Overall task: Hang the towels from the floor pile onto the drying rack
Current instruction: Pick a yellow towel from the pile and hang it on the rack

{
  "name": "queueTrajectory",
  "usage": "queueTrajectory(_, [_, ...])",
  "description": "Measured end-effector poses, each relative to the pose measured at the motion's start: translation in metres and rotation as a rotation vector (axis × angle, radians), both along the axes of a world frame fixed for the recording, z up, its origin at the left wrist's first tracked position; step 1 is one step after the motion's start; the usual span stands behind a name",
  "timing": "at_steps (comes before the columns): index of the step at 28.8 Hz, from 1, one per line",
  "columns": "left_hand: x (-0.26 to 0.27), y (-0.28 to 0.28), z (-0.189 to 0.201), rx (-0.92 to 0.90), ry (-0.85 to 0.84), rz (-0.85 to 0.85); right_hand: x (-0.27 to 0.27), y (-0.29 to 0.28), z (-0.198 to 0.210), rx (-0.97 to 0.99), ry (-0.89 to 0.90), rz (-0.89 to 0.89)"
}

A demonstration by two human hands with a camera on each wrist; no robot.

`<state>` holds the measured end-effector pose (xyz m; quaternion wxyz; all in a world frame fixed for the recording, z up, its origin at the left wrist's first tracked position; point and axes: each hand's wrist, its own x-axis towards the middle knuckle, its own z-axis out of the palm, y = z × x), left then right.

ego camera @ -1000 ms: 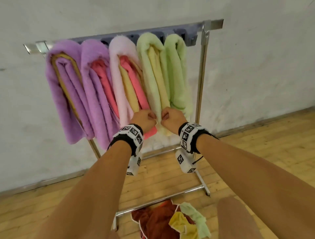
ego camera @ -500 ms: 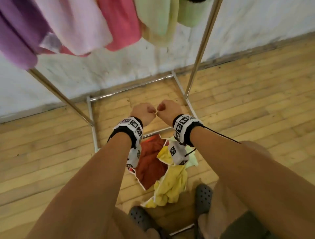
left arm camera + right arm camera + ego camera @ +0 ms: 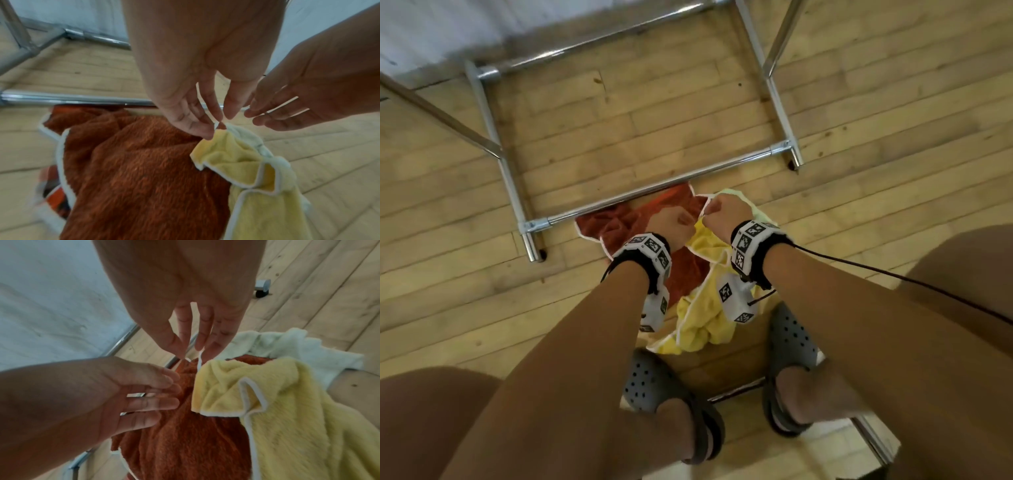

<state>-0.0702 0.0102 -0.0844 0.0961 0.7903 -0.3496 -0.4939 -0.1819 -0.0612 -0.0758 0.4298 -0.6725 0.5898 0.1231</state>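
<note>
A pile of towels lies on the wooden floor against the front bar of the rack base [image 3: 654, 189]. In it are a rust towel [image 3: 681, 270] [image 3: 133, 170], a yellow towel [image 3: 705, 325] [image 3: 287, 402] with white trim, and a pale green one [image 3: 287, 344]. Both hands hang close together over the pile. My right hand [image 3: 719, 210] [image 3: 191, 353] pinches the white loop at the yellow towel's raised corner. My left hand [image 3: 674, 222] [image 3: 219, 125] has straight fingers, their tips beside that corner. The hanging bar and the hung towels are out of view.
My feet in grey clogs [image 3: 650, 380] [image 3: 791, 335] stand just behind the pile. A black cable [image 3: 893, 277] trails from the right wrist. The rack's metal legs and a caster [image 3: 262, 287] frame the floor in front, with the white wall [image 3: 431, 27] behind.
Both hands came down from the towels hung on the rack to the floor pile, and my gaze followed downward. The right fingers have taken hold of the yellow towel's corner.
</note>
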Motion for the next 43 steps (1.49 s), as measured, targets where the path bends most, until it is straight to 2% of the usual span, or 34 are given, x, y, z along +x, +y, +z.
queueTrajectory(4, [-0.008,0.014,-0.042,0.096,0.045,-0.031,-0.011,0.009,-0.031,0.009,0.086,0.036])
queueTrajectory(8, [-0.015,0.022,-0.067,0.095,0.051,-0.032,-0.024,0.016,-0.05,0.118,0.104,0.037])
queueTrajectory(13, [-0.022,0.019,-0.081,0.119,0.252,0.082,-0.022,0.019,-0.053,0.126,0.075,0.062])
queueTrajectory(16, [-0.022,0.014,-0.088,0.105,0.29,0.137,-0.021,0.018,-0.046,0.144,0.024,0.032])
queueTrajectory(21, [-0.009,0.006,-0.036,0.043,0.23,0.112,-0.015,0.007,-0.014,0.136,-0.081,-0.048])
queueTrajectory(25, [0.002,-0.002,0.016,-0.028,0.164,0.189,-0.006,0.004,0.028,0.091,-0.172,-0.038])
queueTrajectory(30, [0.006,-0.001,0.094,-0.217,0.099,0.276,-0.003,0.004,0.102,0.051,-0.353,-0.051])
queueTrajectory(37, [-0.003,0.011,0.213,-0.505,0.084,0.41,-0.013,0.016,0.206,0.023,-0.628,0.049])
queueTrajectory(40, [-0.013,0.017,0.262,-0.639,0.097,0.407,-0.024,0.023,0.245,-0.128,-0.61,0.177])
queueTrajectory(43, [-0.023,0.025,0.303,-0.734,0.216,0.424,-0.032,0.026,0.276,-0.265,-0.666,0.198])
